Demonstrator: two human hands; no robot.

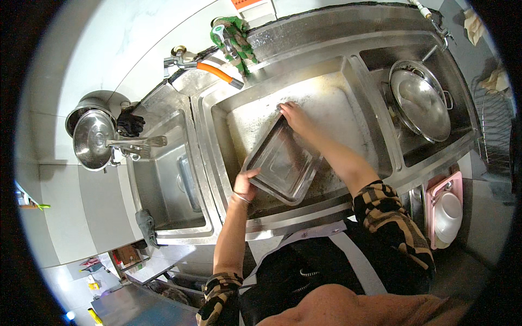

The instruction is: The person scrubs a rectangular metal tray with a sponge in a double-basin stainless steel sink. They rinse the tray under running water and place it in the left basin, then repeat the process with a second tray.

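Observation:
A rectangular tray or lid point(281, 163), clear or shiny with a dark rim, is tilted over the middle sink basin point(220, 122), which holds sudsy water point(326, 98). My left hand point(246, 183) grips its near left corner, thumb over the rim. At its far corner my right hand point(294, 116) has its fingers closed around something small and dark, perhaps a scrubber; I cannot tell what. The right forearm passes over the tray's right side. An orange hose point(216, 73) on a tap points toward the basin's back left.
The left basin point(163, 191) holds a clear container point(189, 183). Metal pans with a lid point(422, 106) sit in the right basin. Bowls point(94, 138) and spatulas point(142, 142) hang at the left wall. A green cloth point(240, 45) drapes over a tap. A pink basket point(456, 187) stands at the lower right.

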